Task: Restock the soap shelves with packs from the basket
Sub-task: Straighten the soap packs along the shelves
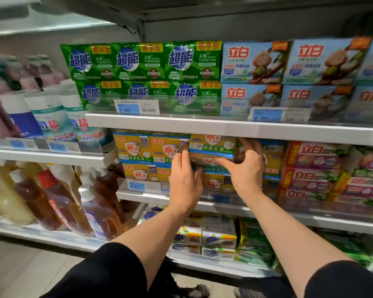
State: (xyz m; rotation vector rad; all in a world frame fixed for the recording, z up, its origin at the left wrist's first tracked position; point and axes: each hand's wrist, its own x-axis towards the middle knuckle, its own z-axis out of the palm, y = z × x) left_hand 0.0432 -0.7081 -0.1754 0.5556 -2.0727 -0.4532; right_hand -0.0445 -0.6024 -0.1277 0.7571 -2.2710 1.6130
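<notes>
Black sleeves framed both hands, the left hand flat-fingered and the right hand curled in a grip on a yellow soap pack being seated on the middle shelf; squaring it up seemed next.

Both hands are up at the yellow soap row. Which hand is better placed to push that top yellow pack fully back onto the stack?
Probably the right hand: its fingers curl round the top yellow pack's right end. The left hand has straight fingers at the pack's left edge, only steadying.
</notes>
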